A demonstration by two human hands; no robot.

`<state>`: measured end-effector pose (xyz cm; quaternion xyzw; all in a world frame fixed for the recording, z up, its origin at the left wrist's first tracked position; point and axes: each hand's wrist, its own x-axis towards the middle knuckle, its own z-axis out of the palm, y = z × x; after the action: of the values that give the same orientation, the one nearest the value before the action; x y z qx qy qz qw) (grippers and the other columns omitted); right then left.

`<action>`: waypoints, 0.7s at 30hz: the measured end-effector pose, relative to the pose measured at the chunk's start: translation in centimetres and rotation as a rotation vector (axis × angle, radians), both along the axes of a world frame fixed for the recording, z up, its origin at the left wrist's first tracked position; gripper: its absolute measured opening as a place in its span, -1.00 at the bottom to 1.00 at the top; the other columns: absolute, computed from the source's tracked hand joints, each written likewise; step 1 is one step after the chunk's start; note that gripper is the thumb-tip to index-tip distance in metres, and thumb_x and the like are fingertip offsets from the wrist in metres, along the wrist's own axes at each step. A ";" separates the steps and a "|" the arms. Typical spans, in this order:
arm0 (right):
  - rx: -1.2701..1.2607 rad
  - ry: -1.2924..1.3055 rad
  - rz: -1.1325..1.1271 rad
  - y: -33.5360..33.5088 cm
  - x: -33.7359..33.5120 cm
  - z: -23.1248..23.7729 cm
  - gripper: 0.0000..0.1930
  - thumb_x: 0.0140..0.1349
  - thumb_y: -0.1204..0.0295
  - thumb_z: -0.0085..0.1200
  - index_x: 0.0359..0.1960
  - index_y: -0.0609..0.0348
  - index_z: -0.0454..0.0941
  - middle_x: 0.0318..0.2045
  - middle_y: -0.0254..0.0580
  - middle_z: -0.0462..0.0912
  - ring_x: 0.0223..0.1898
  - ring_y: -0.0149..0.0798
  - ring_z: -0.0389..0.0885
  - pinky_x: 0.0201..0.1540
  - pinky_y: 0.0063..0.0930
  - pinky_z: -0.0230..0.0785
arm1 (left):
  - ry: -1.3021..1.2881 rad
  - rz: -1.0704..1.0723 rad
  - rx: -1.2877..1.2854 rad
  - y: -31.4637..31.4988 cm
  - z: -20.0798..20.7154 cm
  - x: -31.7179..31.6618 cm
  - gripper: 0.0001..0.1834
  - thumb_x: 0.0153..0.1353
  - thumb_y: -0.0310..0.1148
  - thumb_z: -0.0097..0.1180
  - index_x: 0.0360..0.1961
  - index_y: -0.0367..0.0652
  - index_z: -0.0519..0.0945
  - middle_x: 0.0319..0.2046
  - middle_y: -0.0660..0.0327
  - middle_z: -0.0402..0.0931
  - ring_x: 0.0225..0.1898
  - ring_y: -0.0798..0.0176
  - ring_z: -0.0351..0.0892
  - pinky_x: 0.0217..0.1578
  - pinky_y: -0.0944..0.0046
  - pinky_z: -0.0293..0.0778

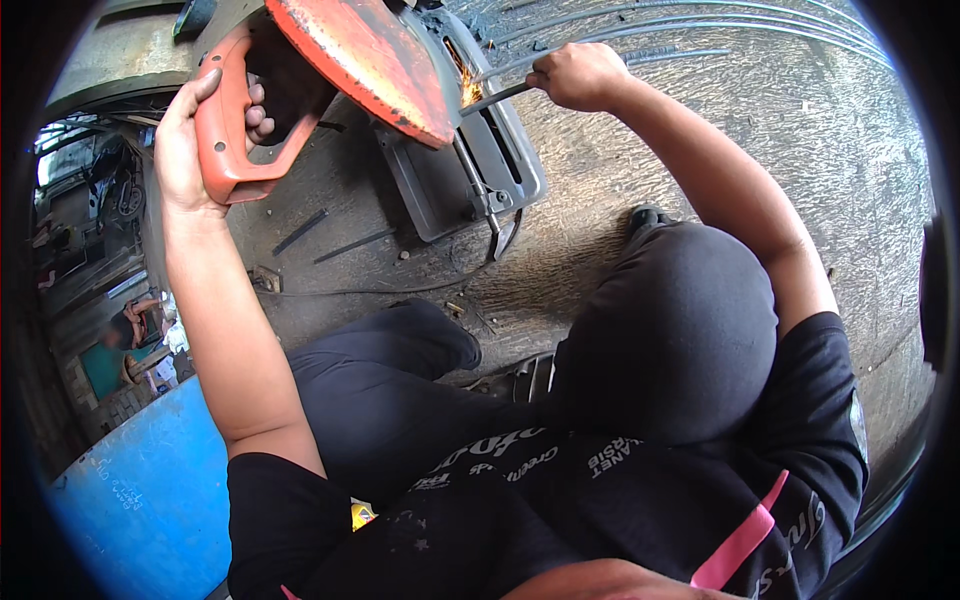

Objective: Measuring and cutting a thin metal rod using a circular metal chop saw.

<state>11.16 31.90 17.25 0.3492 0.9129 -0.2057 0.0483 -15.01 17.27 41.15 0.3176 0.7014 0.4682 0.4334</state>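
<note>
My left hand is wrapped around the orange handle of a cut-off saw, thumb on top and fingers inside the loop. The worn orange blade guard hides most of the disc. Orange sparks show beside the guard, over the grey saw base. In my right hand, closed with the fingers curled, is a dark thin metal rod. One end of that rod reaches in under the guard's edge at the sparks; the exact contact with the disc is hidden.
Several long metal rods lie across the floor at the upper right. Short dark metal pieces and a cable lie left of and below the saw base. A blue curved surface stands at lower left. Another person is farther off at left.
</note>
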 end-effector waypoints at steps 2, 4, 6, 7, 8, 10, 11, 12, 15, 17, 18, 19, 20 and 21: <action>-0.023 0.024 -0.021 0.1 0.0 -0.4 -0.63 0.31 0.07 -0.19 -0.15 -0.05 0.61 -0.27 -0.07 0.65 -0.14 -0.05 0.61 -0.05 -0.18 0.41 | -0.004 0.005 -0.002 0.1 0.0 0.0 -0.57 0.23 -0.20 -0.07 -0.05 -0.38 0.40 -0.35 0.06 0.51 -0.45 0.26 0.54 -0.33 0.28 0.57; -0.047 0.051 -0.038 0.1 0.0 -0.3 -0.63 0.31 0.07 -0.19 -0.14 -0.06 0.60 -0.26 -0.07 0.65 -0.13 -0.06 0.60 -0.04 -0.19 0.40 | -0.008 -0.007 -0.006 0.1 0.0 -0.1 -0.56 0.23 -0.20 -0.07 -0.05 -0.38 0.40 -0.35 0.06 0.51 -0.45 0.26 0.53 -0.32 0.28 0.56; -0.018 0.018 -0.006 0.1 0.1 -0.2 -0.64 0.31 0.07 -0.19 -0.15 -0.07 0.60 -0.26 -0.07 0.65 -0.13 -0.05 0.60 -0.04 -0.19 0.41 | -0.011 -0.006 -0.003 0.0 0.0 -0.1 -0.56 0.23 -0.20 -0.06 -0.05 -0.38 0.40 -0.35 0.06 0.51 -0.45 0.26 0.53 -0.32 0.28 0.56; -0.019 0.017 -0.007 0.1 0.1 -0.4 -0.64 0.31 0.07 -0.19 -0.15 -0.07 0.60 -0.26 -0.07 0.65 -0.13 -0.05 0.60 -0.04 -0.19 0.41 | -0.014 -0.006 0.000 0.0 0.0 -0.1 -0.57 0.23 -0.20 -0.06 -0.06 -0.38 0.40 -0.34 0.06 0.51 -0.45 0.25 0.54 -0.32 0.28 0.56; -0.022 0.036 -0.016 0.2 0.1 -0.6 -0.63 0.31 0.07 -0.19 -0.15 -0.06 0.60 -0.27 -0.08 0.65 -0.14 -0.05 0.61 -0.04 -0.19 0.41 | -0.015 -0.007 -0.001 0.1 0.0 0.0 -0.57 0.23 -0.20 -0.06 -0.06 -0.38 0.40 -0.34 0.06 0.51 -0.45 0.25 0.54 -0.32 0.28 0.56; -0.024 0.056 -0.023 0.2 0.0 -0.6 -0.63 0.31 0.06 -0.20 -0.15 -0.06 0.60 -0.27 -0.09 0.65 -0.14 -0.05 0.61 -0.05 -0.19 0.42 | -0.002 -0.002 -0.008 0.1 0.0 0.1 -0.57 0.23 -0.20 -0.07 -0.06 -0.38 0.40 -0.34 0.06 0.51 -0.44 0.25 0.54 -0.32 0.28 0.56; -0.024 0.052 -0.027 0.2 0.0 -0.6 -0.63 0.32 0.06 -0.20 -0.15 -0.06 0.60 -0.27 -0.09 0.65 -0.15 -0.05 0.61 -0.05 -0.19 0.42 | -0.002 -0.001 -0.008 0.1 0.0 0.0 -0.57 0.23 -0.20 -0.07 -0.06 -0.38 0.40 -0.34 0.06 0.51 -0.44 0.25 0.54 -0.32 0.28 0.56; -0.026 0.048 -0.032 0.2 0.0 -0.5 -0.62 0.32 0.05 -0.21 -0.15 -0.05 0.60 -0.27 -0.09 0.66 -0.15 -0.05 0.61 -0.06 -0.19 0.42 | -0.007 -0.004 -0.008 0.1 0.0 -0.1 -0.57 0.23 -0.20 -0.07 -0.05 -0.38 0.40 -0.34 0.06 0.51 -0.44 0.25 0.54 -0.33 0.28 0.56; -0.016 0.045 -0.029 0.1 0.0 -0.6 -0.61 0.32 0.04 -0.21 -0.14 -0.05 0.60 -0.26 -0.08 0.66 -0.15 -0.05 0.61 -0.05 -0.18 0.42 | -0.007 -0.002 -0.007 0.0 0.0 -0.1 -0.57 0.24 -0.20 -0.08 -0.05 -0.38 0.40 -0.34 0.06 0.51 -0.43 0.24 0.54 -0.33 0.27 0.57; -0.030 0.048 -0.030 0.2 0.1 -0.9 -0.61 0.33 0.04 -0.21 -0.15 -0.04 0.61 -0.26 -0.08 0.65 -0.15 -0.04 0.61 -0.05 -0.18 0.42 | -0.001 0.004 -0.005 0.1 0.0 0.2 -0.57 0.24 -0.20 -0.09 -0.05 -0.38 0.40 -0.34 0.06 0.51 -0.43 0.24 0.54 -0.33 0.27 0.57; -0.045 0.051 -0.031 0.3 0.2 -1.2 -0.60 0.33 0.04 -0.21 -0.15 -0.04 0.61 -0.25 -0.07 0.65 -0.15 -0.04 0.61 -0.05 -0.18 0.42 | 0.021 0.026 -0.006 0.1 0.0 0.5 -0.55 0.23 -0.20 -0.08 -0.02 -0.38 0.39 -0.35 0.08 0.49 -0.43 0.26 0.50 -0.35 0.27 0.53; -0.045 0.051 -0.030 0.4 0.4 -1.4 -0.60 0.33 0.04 -0.21 -0.15 -0.04 0.61 -0.25 -0.07 0.65 -0.15 -0.04 0.61 -0.05 -0.18 0.42 | 0.043 0.048 -0.006 0.1 0.0 0.7 -0.53 0.22 -0.20 -0.07 0.01 -0.38 0.37 -0.36 0.10 0.47 -0.44 0.27 0.46 -0.37 0.28 0.49; -0.084 0.081 -0.037 0.6 0.6 -1.8 -0.59 0.33 0.04 -0.21 -0.15 0.00 0.60 -0.25 -0.06 0.65 -0.15 -0.04 0.61 -0.05 -0.18 0.42 | 0.042 0.049 -0.006 0.2 0.0 0.8 -0.53 0.22 -0.20 -0.07 0.01 -0.38 0.37 -0.36 0.10 0.47 -0.44 0.27 0.46 -0.37 0.28 0.49; -0.122 0.112 -0.044 0.8 0.9 -2.2 -0.58 0.33 0.03 -0.21 -0.15 0.03 0.60 -0.25 -0.05 0.65 -0.14 -0.03 0.61 -0.05 -0.18 0.42 | 0.041 0.047 -0.005 0.2 0.0 0.9 -0.52 0.21 -0.20 -0.07 0.02 -0.39 0.36 -0.36 0.09 0.46 -0.44 0.27 0.45 -0.38 0.28 0.48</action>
<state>12.04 32.72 15.03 0.3536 0.8920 -0.2814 0.0139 -14.11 17.45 41.14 0.3095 0.7187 0.4698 0.4086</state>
